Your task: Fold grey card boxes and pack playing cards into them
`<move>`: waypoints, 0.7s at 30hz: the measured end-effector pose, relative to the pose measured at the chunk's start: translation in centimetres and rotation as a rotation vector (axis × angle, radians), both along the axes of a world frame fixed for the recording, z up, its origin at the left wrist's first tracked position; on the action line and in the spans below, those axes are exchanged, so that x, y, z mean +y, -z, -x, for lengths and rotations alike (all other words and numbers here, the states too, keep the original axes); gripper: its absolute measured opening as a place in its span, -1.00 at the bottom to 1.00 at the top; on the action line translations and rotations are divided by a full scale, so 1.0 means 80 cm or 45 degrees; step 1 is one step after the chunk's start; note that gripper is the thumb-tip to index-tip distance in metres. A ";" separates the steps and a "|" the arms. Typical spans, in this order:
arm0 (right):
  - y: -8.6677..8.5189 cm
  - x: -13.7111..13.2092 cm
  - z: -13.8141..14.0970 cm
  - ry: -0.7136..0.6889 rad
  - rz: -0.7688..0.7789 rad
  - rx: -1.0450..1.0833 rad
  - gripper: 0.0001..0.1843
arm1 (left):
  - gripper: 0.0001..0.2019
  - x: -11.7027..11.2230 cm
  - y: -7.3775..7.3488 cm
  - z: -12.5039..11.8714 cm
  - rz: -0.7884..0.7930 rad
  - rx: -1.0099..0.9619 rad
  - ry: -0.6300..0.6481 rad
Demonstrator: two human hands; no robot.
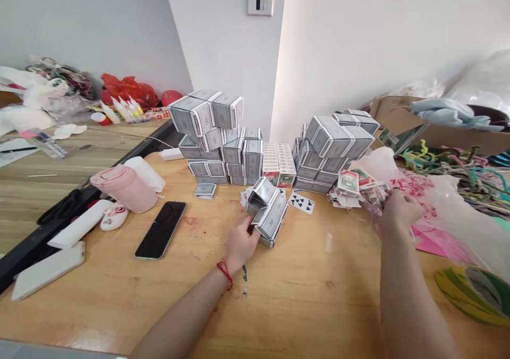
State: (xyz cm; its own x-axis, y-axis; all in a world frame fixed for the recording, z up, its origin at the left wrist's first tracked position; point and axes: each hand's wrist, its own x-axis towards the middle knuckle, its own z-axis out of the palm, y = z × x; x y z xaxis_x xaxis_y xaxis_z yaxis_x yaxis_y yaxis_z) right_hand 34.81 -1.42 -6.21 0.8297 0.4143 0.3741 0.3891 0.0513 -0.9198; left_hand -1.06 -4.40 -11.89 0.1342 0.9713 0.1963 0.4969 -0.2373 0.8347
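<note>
My left hand [243, 245], a red string on its wrist, grips the near end of an open grey card box [268, 210] lying on the wooden table [311, 295]. My right hand [398, 210] reaches into a loose heap of playing cards [353, 186] and crinkled clear wrapping beside a thin plastic bag [446, 210]; its fingers are curled and partly hidden. Stacks of grey card boxes [217, 136] [332, 146] stand behind, with rows of decks [278, 162] between them. A single club card [302, 202] lies face up near the open box.
A black phone [161, 229], a pink bottle [125, 186], white cases [48, 268] and scissors [66, 205] lie to the left. Coloured pipe cleaners [458, 170], a cardboard box [430, 128] and green tape rolls [474, 292] sit on the right. A second table at left holds clutter.
</note>
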 end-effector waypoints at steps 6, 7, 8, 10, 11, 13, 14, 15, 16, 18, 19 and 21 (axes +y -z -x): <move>0.009 -0.064 0.196 -0.835 0.368 0.111 -0.51 | -0.75 -0.013 -0.013 -0.013 -0.086 -0.136 -0.003; 0.011 -0.071 0.225 -0.959 0.400 0.185 -0.35 | -0.74 -0.015 -0.015 -0.015 -0.088 -0.153 0.016; 0.013 -0.076 0.247 -1.034 0.398 0.258 -0.25 | -0.74 -0.016 -0.016 -0.016 -0.092 -0.167 0.039; 0.017 -0.080 0.272 -1.162 0.391 0.376 -0.11 | -0.73 -0.020 -0.018 -0.017 -0.102 -0.185 0.085; 0.019 -0.080 0.277 -1.165 0.370 0.445 -0.07 | -0.72 -0.021 -0.019 -0.017 -0.110 -0.188 0.101; 0.025 -0.077 0.275 -1.146 0.315 0.621 -0.04 | -0.71 -0.024 -0.020 -0.018 -0.146 -0.167 0.129; 0.028 -0.076 0.271 -1.129 0.289 0.713 -0.04 | -0.70 -0.025 -0.020 -0.018 -0.180 -0.141 0.144; 0.032 -0.074 0.267 -1.118 0.272 0.791 -0.06 | -0.69 -0.026 -0.021 -0.019 -0.225 -0.110 0.159; 0.035 -0.073 0.263 -1.120 0.262 0.850 -0.08 | -0.68 -0.028 -0.022 -0.019 -0.278 -0.078 0.174; 0.041 -0.071 0.256 -1.148 0.247 0.920 -0.14 | -0.65 -0.029 -0.022 -0.020 -0.388 -0.032 0.206; 0.043 -0.071 0.254 -1.174 0.242 0.949 -0.18 | -0.64 -0.029 -0.022 -0.021 -0.438 -0.020 0.223; 0.044 -0.072 0.252 -1.237 0.247 1.026 -0.28 | -0.63 -0.029 -0.021 -0.021 -0.521 -0.014 0.255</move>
